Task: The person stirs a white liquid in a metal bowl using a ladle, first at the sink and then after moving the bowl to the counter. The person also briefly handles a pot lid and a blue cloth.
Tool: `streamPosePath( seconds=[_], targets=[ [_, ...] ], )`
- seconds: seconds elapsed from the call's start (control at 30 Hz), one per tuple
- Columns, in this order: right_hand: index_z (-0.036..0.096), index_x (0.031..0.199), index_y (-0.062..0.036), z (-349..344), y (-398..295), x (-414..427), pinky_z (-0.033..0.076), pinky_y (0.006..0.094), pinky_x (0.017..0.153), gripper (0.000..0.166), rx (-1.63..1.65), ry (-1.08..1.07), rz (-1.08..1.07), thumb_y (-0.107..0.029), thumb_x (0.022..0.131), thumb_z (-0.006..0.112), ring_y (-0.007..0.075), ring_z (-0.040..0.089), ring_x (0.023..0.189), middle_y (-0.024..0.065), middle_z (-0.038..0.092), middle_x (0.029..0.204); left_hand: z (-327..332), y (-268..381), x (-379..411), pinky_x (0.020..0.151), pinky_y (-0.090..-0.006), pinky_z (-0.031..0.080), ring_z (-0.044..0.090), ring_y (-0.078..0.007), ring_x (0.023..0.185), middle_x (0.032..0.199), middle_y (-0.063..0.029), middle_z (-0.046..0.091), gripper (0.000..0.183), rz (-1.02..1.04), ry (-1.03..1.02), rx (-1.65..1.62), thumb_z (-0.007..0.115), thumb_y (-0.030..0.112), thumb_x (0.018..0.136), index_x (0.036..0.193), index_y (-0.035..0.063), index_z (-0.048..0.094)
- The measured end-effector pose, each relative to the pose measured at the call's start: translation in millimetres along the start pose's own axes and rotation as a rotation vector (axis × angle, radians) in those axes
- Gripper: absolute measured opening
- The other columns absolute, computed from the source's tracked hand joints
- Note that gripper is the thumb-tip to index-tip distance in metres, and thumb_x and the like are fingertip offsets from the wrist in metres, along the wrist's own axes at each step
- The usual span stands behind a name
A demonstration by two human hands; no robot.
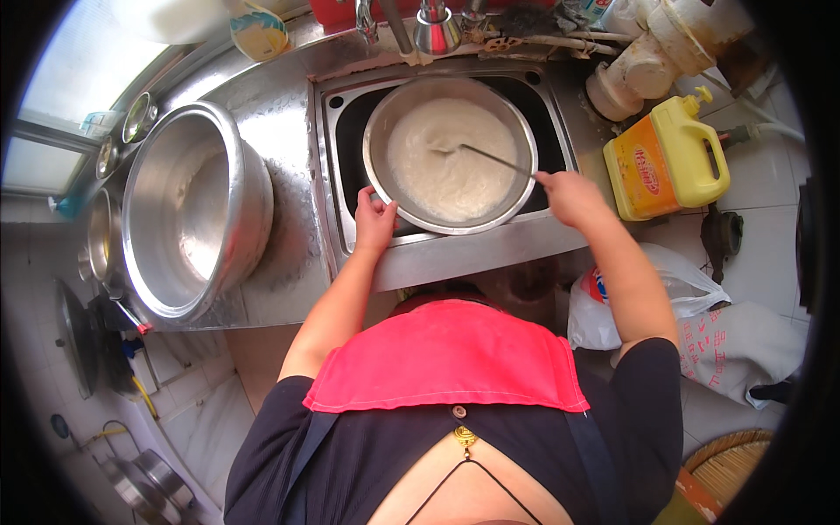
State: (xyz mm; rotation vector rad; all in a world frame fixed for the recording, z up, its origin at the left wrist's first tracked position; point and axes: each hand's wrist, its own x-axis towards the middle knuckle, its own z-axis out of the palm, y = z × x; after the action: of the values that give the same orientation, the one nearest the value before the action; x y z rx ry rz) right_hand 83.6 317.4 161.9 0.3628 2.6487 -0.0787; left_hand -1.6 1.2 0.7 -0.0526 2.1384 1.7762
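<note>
A wide steel basin (371, 146) rests over the sink (325, 164), holding a pale, creamy liquid (453, 170) with a swirled surface. My right hand (573, 199) grips the thin metal handle of a utensil (499, 161) at the basin's right side. The utensil slants down to the left, and its far end is sunk in the liquid, so its shape is hidden. At the basin's lower left rim is my left hand (375, 221), fingers curled against the edge and thumb raised; the rim passes by the fingertips.
A large aluminium pot (177, 210) sits on the steel counter to the left, small bowls (140, 118) behind it. Taps (436, 29) rise beyond the sink. On the right stand a yellow pump jug (666, 157) and white pipes (646, 65); below are plastic bags (656, 282) and a printed sack (741, 348).
</note>
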Motion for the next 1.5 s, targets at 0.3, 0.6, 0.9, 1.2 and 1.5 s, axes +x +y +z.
streamPosePath(
  seconds=[0.3,0.6,0.9,1.2,1.5],
  targets=[
    [0.064,0.119,-0.0183,-23.4,17.7,-17.0,0.050,0.0442,0.083,0.041,0.005,0.026,0.076,-0.005,0.085,0.048,0.0332,0.063,0.096,0.0158,0.067,0.101,-1.7,-2.2,-2.9,0.046,-0.0233,0.042,0.053,-0.0109,0.051,0.068,-0.0055,0.059,0.042,0.002,0.016,0.000,0.062,0.004,0.087,0.120,-0.0034,0.038],
    [0.062,0.124,-0.0202,-34.8,21.6,-28.8,0.051,0.0421,0.081,0.043,-0.067,-0.075,0.019,-0.006,0.085,0.048,0.0312,0.064,0.094,0.0137,0.067,0.098,-2.3,0.0,-5.1,0.046,-0.0244,0.043,0.053,-0.0110,0.051,0.067,-0.0050,0.059,0.041,-0.001,0.027,0.033,0.062,0.004,0.086,0.119,-0.0029,0.037],
    [0.064,0.120,-0.0220,-26.8,9.3,-28.8,0.050,0.0431,0.085,0.036,-0.022,-0.085,-0.038,-0.012,0.090,0.047,0.0332,0.062,0.098,0.0151,0.066,0.103,-2.0,-1.5,-2.7,0.046,-0.0235,0.042,0.053,-0.0106,0.051,0.068,-0.0048,0.059,0.041,-0.004,0.022,0.008,0.062,0.004,0.087,0.120,-0.0032,0.038],
    [0.059,0.127,-0.0203,-8.6,-2.2,-11.1,0.051,0.0426,0.084,0.044,0.009,-0.112,-0.070,-0.005,0.088,0.044,0.0318,0.063,0.099,0.0148,0.065,0.106,-1.1,-3.2,0.8,0.046,-0.0234,0.042,0.052,-0.0104,0.052,0.069,-0.0048,0.059,0.041,-0.008,0.029,0.028,0.062,0.004,0.087,0.120,-0.0024,0.039],
    [0.059,0.126,-0.0193,11.5,8.4,6.0,0.052,0.0436,0.080,0.047,0.002,-0.016,-0.059,-0.002,0.085,0.046,0.0327,0.063,0.097,0.0151,0.066,0.101,2.2,-2.8,4.3,0.046,-0.0247,0.044,0.054,-0.0109,0.051,0.066,-0.0041,0.057,0.041,0.010,0.034,0.038,0.062,0.004,0.086,0.119,-0.0035,0.039]
  ],
)
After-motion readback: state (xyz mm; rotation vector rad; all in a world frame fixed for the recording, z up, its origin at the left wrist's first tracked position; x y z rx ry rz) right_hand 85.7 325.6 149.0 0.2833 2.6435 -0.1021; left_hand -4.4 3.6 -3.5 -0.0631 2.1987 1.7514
